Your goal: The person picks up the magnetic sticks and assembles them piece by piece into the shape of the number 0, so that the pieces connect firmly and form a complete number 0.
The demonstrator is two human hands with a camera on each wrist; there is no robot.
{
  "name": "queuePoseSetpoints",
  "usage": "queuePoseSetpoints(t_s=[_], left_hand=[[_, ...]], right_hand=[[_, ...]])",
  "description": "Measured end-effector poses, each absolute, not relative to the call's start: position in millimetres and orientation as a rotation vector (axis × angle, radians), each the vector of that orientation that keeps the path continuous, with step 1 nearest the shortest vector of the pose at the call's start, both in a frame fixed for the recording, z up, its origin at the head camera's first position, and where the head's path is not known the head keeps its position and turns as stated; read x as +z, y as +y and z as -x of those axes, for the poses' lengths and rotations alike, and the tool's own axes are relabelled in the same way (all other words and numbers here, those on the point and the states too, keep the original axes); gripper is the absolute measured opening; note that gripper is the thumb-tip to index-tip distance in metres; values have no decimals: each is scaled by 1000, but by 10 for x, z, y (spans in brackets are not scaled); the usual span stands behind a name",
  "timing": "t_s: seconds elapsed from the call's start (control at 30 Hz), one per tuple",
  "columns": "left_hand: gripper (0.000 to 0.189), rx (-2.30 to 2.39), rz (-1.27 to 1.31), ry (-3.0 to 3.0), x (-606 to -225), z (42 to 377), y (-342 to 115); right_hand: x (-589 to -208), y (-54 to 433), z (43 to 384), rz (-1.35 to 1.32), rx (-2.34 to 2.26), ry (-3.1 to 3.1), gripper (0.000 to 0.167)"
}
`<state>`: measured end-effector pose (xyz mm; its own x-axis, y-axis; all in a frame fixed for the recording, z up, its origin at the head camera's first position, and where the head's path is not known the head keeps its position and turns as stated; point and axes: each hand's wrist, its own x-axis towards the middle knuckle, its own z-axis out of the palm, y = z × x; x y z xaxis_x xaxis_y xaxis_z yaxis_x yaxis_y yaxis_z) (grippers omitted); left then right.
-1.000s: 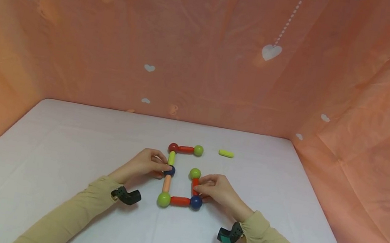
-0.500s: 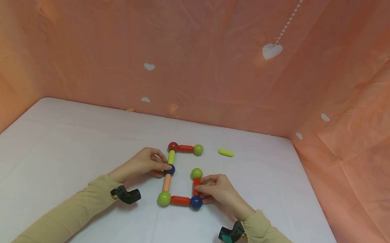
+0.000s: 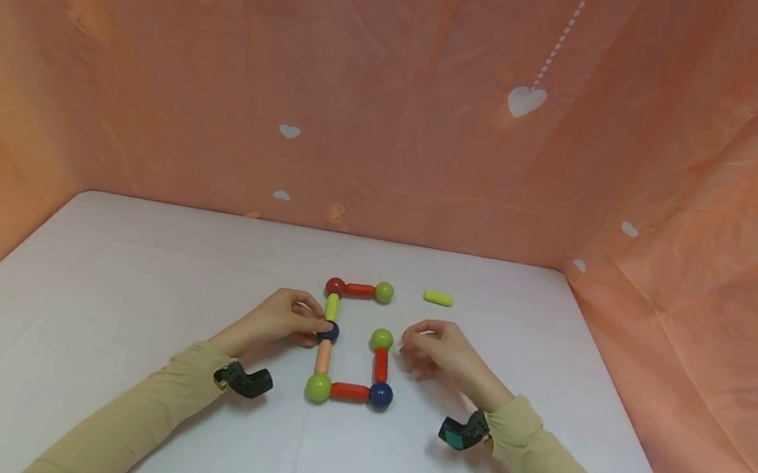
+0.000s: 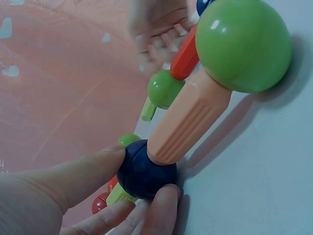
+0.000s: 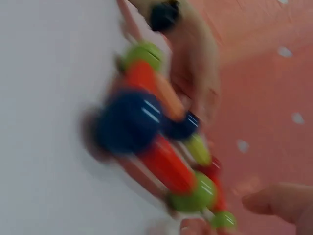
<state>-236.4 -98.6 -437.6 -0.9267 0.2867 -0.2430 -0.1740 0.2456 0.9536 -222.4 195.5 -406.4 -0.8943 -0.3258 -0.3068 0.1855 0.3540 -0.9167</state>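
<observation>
My left hand (image 3: 282,316) pinches a dark blue ball (image 4: 143,172) between thumb and fingers. From that ball a peach rod (image 4: 190,120) leads to a big green ball (image 4: 244,44), and a yellow-green rod (image 3: 332,307) leads away to a red ball (image 3: 335,287). A red rod (image 3: 350,392) links the near green ball to another blue ball (image 3: 380,395). A further red rod (image 3: 381,366) rises from it to a green ball (image 3: 381,340). Just right of this ball is my right hand (image 3: 446,353), holding nothing, its thumb and fingers apart in the blurred right wrist view.
A loose yellow-green rod (image 3: 438,298) lies on the white table (image 3: 124,272), right of the far green ball (image 3: 384,292). The far red rod (image 3: 360,291) joins that ball to the red one. Pinkish-orange cloth (image 3: 398,109) surrounds the table's back and sides.
My right hand has let go of the right-hand red rod and moved away, rightward and farther back. That rod had swung slightly to the right before release. My left hand stays on the blue ball.
</observation>
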Motion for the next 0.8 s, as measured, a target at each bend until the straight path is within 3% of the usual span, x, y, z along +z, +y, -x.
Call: queuePoseSetpoints(t_s=[0.33, 0.8], left_hand=[[34, 1730, -137, 2147, -4367, 2349, -995], [33, 1737, -98, 2134, -4378, 2360, -988]], right_hand=[[-3839, 2380, 2802, 255, -1717, 2226, 47], [-4055, 2613, 3222, 320, -1677, 2340, 46]])
